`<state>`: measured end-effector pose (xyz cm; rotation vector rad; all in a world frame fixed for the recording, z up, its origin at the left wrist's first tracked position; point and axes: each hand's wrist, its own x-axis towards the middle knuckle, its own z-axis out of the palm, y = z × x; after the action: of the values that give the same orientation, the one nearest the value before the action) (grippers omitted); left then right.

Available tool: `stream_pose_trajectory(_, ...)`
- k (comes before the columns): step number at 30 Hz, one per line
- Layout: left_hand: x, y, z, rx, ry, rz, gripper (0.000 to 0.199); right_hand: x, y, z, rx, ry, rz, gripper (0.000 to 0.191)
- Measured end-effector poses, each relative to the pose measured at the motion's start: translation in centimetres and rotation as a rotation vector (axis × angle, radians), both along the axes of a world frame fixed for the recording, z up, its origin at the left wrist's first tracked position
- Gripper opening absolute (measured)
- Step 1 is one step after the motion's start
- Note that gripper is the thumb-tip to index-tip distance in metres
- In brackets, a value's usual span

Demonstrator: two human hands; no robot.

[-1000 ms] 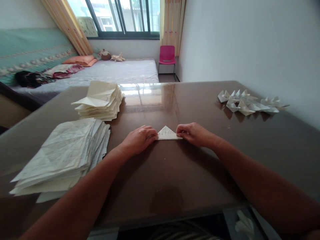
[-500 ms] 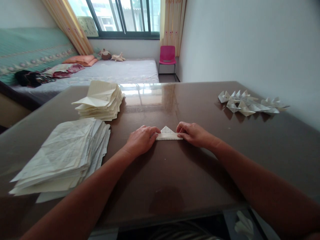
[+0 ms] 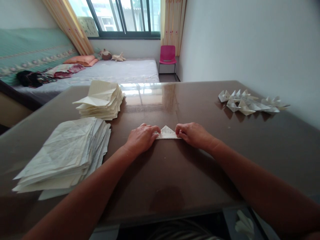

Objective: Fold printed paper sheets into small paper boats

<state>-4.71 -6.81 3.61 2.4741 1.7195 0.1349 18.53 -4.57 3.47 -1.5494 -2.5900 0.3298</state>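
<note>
A small folded sheet of printed paper [image 3: 167, 132] lies on the brown table straight in front of me, its peak pointing away and a pale folded band along its near edge. My left hand [image 3: 144, 137] grips the left end, fingers curled with thumb and fingertips pressed on the paper. At the right end my right hand [image 3: 192, 133] pinches the band between thumb and bent fingers. Both ends of the folded paper are partly hidden under my fingertips.
Left of my arm lies a stack of creased printed sheets [image 3: 57, 150]. Behind it stands a pile of folded cream paper [image 3: 100, 101]. Several folded paper boats [image 3: 246, 103] sit at the table's far right, near the wall. A pink chair [image 3: 167, 55] and a bed [image 3: 130, 70] are beyond.
My right hand has shifted slightly left along the folded paper's band. My left hand stays at its end, and the paper keeps its place.
</note>
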Motion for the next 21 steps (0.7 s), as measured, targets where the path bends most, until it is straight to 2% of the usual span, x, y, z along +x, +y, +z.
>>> stream_pose_trajectory(12, 0.2, -0.2, -0.2, 0.050, 0.038, -0.025, 0.024, -0.1, 0.0, 0.3, -0.032, -0.034, -0.018, 0.015)
stream_pose_trajectory(16, 0.5, -0.6, -0.6, 0.136, 0.083, -0.048, 0.025, -0.2, -0.2, 0.5, -0.020, -0.068, -0.025, 0.016)
stream_pose_trajectory(18, 0.6, -0.8, -0.9, 0.230, 0.085, -0.104, 0.026, -0.2, -0.2, 0.5, -0.022, -0.070, -0.026, 0.016)
stream_pose_trajectory(21, 0.8, -1.0, -1.1, 0.278, 0.092, -0.314, 0.031, -0.1, -0.1, 0.5, -0.026, -0.061, -0.031, 0.016)
